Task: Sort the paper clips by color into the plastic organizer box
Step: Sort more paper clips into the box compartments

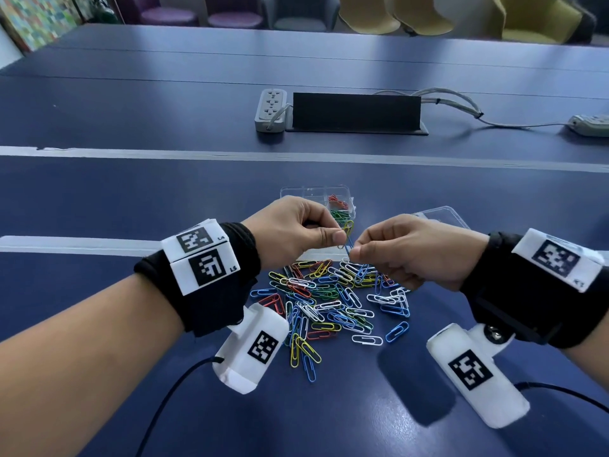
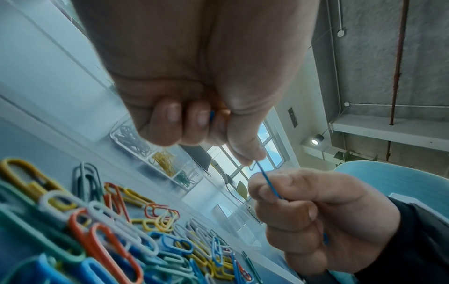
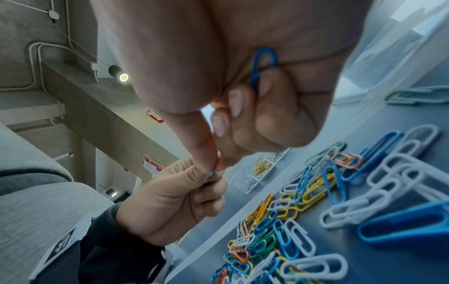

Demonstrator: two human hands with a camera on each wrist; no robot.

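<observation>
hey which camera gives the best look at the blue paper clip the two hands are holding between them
The left wrist view: the blue paper clip runs bare between left hand and right hand. The right wrist view shows only a short bit between the fingertips; in the head view it is tiny.

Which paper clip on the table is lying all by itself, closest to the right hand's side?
The blue paper clip at the pile's right edge. It lies apart on the bare table, beside a lone white clip, while the others overlap in a heap.
</observation>
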